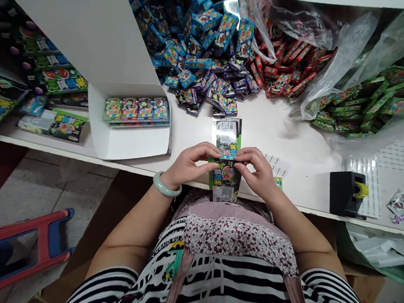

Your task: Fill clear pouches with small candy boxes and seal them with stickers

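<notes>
One head-worn camera looks steeply down and forward, close over the desk (292, 144) edge and the person's lap.

Both hands meet at the table's (276, 129) near edge: left hand (187, 166) and right hand (258, 171) pinch a flat carton (226, 137) between them, its far end lying on the tabletop. To the left stands an open box (126, 141), and a row of packs (137, 110) sits inside it. Further left, flattened cartons (55, 125) lie on the table. Straight behind the carton rises a heap of small boxes (202, 45). Right of the heap is one bag of packs (287, 69), then a second bag (371, 103) beyond it. A tape dispenser (346, 194) sits near the right front edge, sticker sheets (391, 160) just behind it. Down on the floor, left, there's a stool (18, 249).
</notes>
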`<state>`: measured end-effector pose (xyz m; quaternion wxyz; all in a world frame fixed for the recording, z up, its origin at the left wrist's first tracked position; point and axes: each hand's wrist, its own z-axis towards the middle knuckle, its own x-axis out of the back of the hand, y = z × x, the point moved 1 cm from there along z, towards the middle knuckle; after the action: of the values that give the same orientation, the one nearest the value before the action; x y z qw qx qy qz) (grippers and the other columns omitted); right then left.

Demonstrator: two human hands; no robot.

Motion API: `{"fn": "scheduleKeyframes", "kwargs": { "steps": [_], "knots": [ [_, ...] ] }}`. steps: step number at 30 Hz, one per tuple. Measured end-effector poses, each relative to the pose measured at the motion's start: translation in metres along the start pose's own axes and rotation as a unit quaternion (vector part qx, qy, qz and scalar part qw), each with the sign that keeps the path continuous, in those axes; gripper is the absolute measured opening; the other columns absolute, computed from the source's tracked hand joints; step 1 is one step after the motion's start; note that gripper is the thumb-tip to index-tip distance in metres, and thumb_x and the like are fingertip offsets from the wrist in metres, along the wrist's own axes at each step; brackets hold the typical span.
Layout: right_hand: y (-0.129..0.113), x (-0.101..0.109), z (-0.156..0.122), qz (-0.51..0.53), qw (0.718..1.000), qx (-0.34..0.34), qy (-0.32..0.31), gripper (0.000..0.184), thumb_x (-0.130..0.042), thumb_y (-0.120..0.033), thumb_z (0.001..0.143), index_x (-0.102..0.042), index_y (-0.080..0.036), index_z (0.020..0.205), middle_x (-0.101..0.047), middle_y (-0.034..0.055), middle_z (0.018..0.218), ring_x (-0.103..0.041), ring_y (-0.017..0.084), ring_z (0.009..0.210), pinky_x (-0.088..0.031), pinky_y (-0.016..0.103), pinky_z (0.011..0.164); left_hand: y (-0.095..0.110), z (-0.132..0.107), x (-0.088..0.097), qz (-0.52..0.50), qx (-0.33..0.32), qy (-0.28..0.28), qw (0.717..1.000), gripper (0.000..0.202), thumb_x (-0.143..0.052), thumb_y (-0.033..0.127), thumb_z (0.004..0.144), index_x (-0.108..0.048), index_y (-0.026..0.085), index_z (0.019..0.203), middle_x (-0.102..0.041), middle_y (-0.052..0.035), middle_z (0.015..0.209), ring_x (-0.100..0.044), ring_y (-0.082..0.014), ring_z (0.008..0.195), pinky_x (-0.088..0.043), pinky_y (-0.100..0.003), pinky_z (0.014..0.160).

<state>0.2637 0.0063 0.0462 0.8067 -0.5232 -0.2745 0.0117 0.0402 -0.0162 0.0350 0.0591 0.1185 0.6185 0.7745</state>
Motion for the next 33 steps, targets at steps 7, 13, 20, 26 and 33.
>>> {"fn": "scheduleKeyframes", "kwargs": {
  "steps": [7, 13, 20, 26, 33],
  "knots": [
    [0.016, -0.009, -0.003, 0.057, 0.997, -0.046, 0.017, 0.008, -0.057, -0.027, 0.091, -0.062, -0.026, 0.098, -0.065, 0.0047, 0.105, -0.062, 0.018, 0.102, -0.056, 0.034, 0.077, -0.022, -0.004, -0.019, 0.017, 0.005, 0.093, 0.995, 0.029, -0.069, 0.028, 0.087, -0.062, 0.024, 0.115, -0.065, -0.0041, 0.103, -0.064, -0.0150, 0.095, -0.054, -0.027, 0.081],
    [0.063, 0.066, -0.023, -0.042, 0.977, -0.167, 0.127, 0.022, -0.057, -0.032, 0.090, -0.064, -0.023, 0.109, -0.067, 0.0045, 0.108, -0.063, 0.016, 0.089, -0.053, 0.031, 0.080, -0.025, 0.000, -0.013, 0.073, -0.021, 0.120, 0.990, 0.009, -0.070, 0.024, 0.084, -0.068, 0.022, 0.093, -0.067, -0.0026, 0.092, -0.064, -0.0155, 0.088, -0.053, -0.029, 0.078],
    [0.101, 0.106, -0.035, -0.285, 0.904, -0.317, 0.019, 0.016, -0.063, -0.025, 0.087, -0.072, -0.020, 0.099, -0.064, 0.0058, 0.107, -0.060, 0.015, 0.077, -0.048, 0.034, 0.084, -0.029, 0.007, -0.019, 0.071, -0.014, 0.141, 0.987, 0.013, -0.073, 0.024, 0.082, -0.069, 0.023, 0.093, -0.068, -0.0016, 0.091, -0.064, -0.0151, 0.087, -0.053, -0.030, 0.078],
    [0.101, 0.091, -0.031, -0.298, 0.896, -0.329, -0.006, 0.010, -0.060, -0.023, 0.088, -0.069, -0.022, 0.091, -0.065, 0.0046, 0.101, -0.062, 0.018, 0.084, -0.047, 0.032, 0.085, -0.026, 0.006, -0.020, 0.087, -0.005, 0.143, 0.986, 0.013, -0.073, 0.027, 0.082, -0.067, 0.022, 0.093, -0.068, -0.0017, 0.091, -0.064, -0.0151, 0.087, -0.054, -0.030, 0.077],
    [0.111, 0.096, -0.040, -0.225, 0.915, -0.330, 0.051, 0.006, -0.058, -0.024, 0.085, -0.064, -0.022, 0.085, -0.064, 0.0044, 0.103, -0.062, 0.016, 0.080, -0.050, 0.034, 0.083, -0.028, 0.008, -0.021, 0.097, 0.007, 0.134, 0.986, 0.010, -0.069, 0.026, 0.085, -0.066, 0.024, 0.094, -0.066, -0.0010, 0.094, -0.063, -0.0160, 0.091, -0.054, -0.031, 0.081]
  ]
}}
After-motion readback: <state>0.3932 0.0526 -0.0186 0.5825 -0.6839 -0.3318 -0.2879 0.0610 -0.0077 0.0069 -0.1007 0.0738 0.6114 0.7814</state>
